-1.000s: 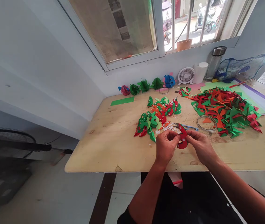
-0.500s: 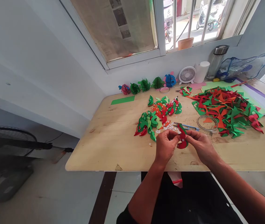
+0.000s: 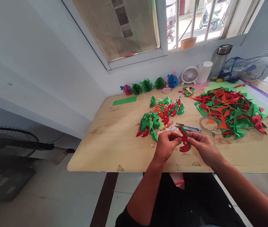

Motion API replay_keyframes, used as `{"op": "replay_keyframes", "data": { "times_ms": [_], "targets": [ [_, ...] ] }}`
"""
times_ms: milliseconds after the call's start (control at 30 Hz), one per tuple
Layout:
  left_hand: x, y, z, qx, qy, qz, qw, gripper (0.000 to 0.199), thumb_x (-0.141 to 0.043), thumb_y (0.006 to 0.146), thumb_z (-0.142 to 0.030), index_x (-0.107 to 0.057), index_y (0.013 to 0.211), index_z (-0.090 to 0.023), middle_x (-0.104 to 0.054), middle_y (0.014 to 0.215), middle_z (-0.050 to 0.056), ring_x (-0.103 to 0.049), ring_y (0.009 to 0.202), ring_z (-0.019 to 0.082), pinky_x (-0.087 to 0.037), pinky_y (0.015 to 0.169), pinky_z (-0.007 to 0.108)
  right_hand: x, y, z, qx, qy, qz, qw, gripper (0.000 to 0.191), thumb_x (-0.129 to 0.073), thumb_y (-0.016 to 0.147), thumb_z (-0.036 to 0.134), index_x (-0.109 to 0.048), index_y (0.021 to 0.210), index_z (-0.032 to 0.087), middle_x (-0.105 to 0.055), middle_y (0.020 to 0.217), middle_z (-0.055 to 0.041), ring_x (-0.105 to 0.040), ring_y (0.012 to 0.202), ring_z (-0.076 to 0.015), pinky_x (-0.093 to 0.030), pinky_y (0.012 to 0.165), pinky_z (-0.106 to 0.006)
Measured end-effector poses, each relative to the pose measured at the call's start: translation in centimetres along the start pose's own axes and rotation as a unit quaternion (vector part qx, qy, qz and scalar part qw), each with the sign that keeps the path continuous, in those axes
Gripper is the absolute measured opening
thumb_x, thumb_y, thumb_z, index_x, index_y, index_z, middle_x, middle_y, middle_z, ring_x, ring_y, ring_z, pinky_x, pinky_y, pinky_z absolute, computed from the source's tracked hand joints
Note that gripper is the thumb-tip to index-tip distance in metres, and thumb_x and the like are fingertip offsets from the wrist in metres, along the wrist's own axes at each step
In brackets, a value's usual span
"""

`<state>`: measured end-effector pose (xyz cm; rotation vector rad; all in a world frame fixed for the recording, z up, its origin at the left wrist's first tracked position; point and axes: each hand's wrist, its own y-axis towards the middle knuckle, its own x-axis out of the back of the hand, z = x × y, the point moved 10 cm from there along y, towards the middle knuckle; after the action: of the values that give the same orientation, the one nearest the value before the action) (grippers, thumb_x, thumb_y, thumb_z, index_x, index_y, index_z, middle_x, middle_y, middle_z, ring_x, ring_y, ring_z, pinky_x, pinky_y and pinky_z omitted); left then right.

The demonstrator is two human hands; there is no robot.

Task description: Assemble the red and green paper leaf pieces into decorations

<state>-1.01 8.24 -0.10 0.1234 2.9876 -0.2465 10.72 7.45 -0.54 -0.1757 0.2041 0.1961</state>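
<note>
A curved paper cutout (image 3: 185,145), red on one face with a green edge, stands above the table between my hands. Small white squares are stuck on its red side. My right hand (image 3: 203,145) pinches it from the right with thumb and fingers. My left hand (image 3: 167,145) is closed in a pinch at its left edge; whatever sits between those fingertips is too small to make out. Just beyond lie loose white squares (image 3: 169,128) and a blue-handled craft knife or scissors (image 3: 190,128). Behind my left hand is a pile of green, red and orange cutouts (image 3: 156,121).
Paper scraps (image 3: 230,110) heap up at the right, beside a ring of tape (image 3: 209,124). Along the wall stand folded paper figures (image 3: 146,85), a small white fan (image 3: 190,75) and a glass bottle (image 3: 220,61). A green strip (image 3: 124,101) lies at the left.
Both hands stay almost in place around the cutout. The cutout is turned slightly, showing a bit more of its red face. The view has shifted slightly.
</note>
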Motion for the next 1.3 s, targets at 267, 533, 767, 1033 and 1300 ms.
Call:
{"op": "replay_keyframes", "data": {
  "times_ms": [267,533,767,1033,1300],
  "targets": [
    [0.1,0.0,-0.1,0.012,-0.008,0.009,1.000,0.019,-0.077,0.057,-0.028,-0.066,0.061,-0.013,-0.064,0.060,0.002,-0.054,0.052,0.009,-0.041,0.053,0.021,-0.1,0.0,0.0,-0.001,0.012,0.008,1.000,0.028,-0.071,0.068,0.043,-0.069,0.073,0.016,-0.067,0.071,-0.0031,-0.060,0.066,-0.0157,-0.049,0.062,-0.028],
    [0.6,-0.3,-0.4,0.003,0.016,-0.031,0.999,0.020,-0.077,0.057,-0.029,-0.067,0.063,-0.013,-0.065,0.061,0.003,-0.055,0.053,0.010,-0.041,0.050,0.020,-0.4,0.0,0.5,0.003,0.000,-0.005,1.000,0.033,-0.071,0.067,0.047,-0.068,0.075,0.015,-0.068,0.068,-0.0030,-0.063,0.061,-0.0167,-0.050,0.065,-0.030],
    [0.6,-0.3,-0.8,0.009,0.010,-0.045,0.999,0.022,-0.077,0.055,-0.031,-0.065,0.059,-0.013,-0.064,0.059,0.002,-0.053,0.051,0.009,-0.039,0.047,0.020,0.0,0.3,0.8,0.030,-0.022,-0.039,0.999,0.038,-0.072,0.064,0.049,-0.064,0.082,0.017,-0.069,0.075,-0.0043,-0.064,0.065,-0.0179,-0.051,0.060,-0.029],
    [0.6,-0.1,-0.4,0.031,-0.033,-0.056,0.997,0.021,-0.076,0.052,-0.027,-0.062,0.057,-0.013,-0.061,0.053,0.000,-0.050,0.048,0.007,-0.035,0.045,0.018,0.7,-0.1,2.4,0.126,-0.153,-0.089,0.976,0.028,-0.063,0.076,0.045,-0.053,0.085,0.020,-0.065,0.082,-0.0044,-0.064,0.065,-0.0173,-0.050,0.058,-0.029],
    [1.1,0.4,0.4,0.028,-0.009,-0.064,0.998,0.020,-0.074,0.055,-0.029,-0.063,0.061,-0.012,-0.060,0.052,0.000,-0.051,0.047,0.009,-0.033,0.042,0.018,-0.5,-0.7,3.9,0.173,-0.239,-0.085,0.952,0.024,-0.050,0.084,0.042,-0.060,0.079,0.022,-0.063,0.071,-0.0023,-0.060,0.062,-0.0164,-0.048,0.058,-0.028]
  ]
}}
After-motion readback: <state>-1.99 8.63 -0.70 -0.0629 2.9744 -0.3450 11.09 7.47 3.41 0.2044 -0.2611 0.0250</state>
